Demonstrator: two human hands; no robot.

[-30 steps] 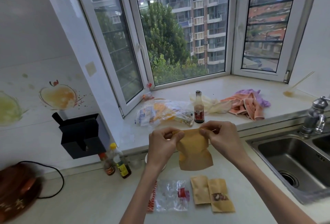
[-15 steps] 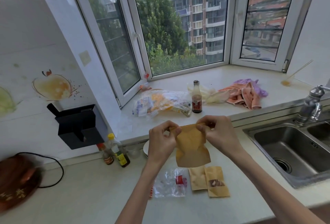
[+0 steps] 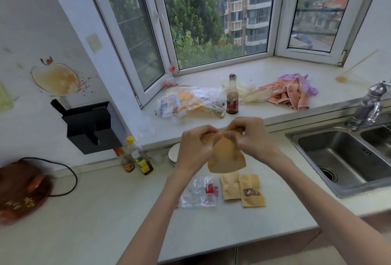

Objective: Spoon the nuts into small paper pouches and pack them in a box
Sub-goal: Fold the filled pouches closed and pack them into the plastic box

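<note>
Above the counter (image 3: 88, 212), the left hand (image 3: 195, 148) and right hand (image 3: 251, 137) have drawn together at the top edge of a paper pouch (image 3: 225, 157) — each grip pinching it, likely working the mouth open — while two pouches (image 3: 243, 189) lie below.

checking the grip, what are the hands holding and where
Both the left hand and right hand pinch the top edge of a brown paper pouch.

Soft, even daylight enters through the window (image 3: 211, 21) and casts only faint shadows. Wide-angle distortion bends the frame lines beside the window, and blur smears objects far left of it.
</note>
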